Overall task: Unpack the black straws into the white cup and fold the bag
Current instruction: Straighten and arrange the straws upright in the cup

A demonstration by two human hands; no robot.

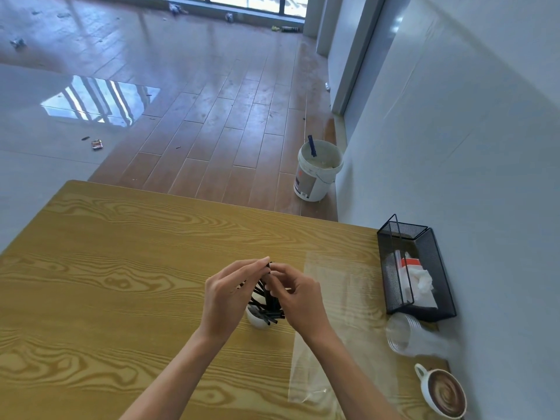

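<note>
text: nothing readable tbh | white bucket (315,174) on the floor, right of centre: label too blurry to make out | small packet (97,144) on the floor, left: print illegible

- Wooden table (121,268).
- Black mesh basket (424,253) at its right edge, holding tissues.
- Clear plastic cups (409,334) lying beside it.
- Latte mug (444,394) nearer.
- White bucket (318,171) on the floor.

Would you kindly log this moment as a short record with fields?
straws: black straws standing in the white cup
left hand: fingers at the straw tops
right hand: pinching the straw tops
bag: clear bag flat on the table, unfolded, right of the cup
nearby: mesh basket, coffee cup
</note>
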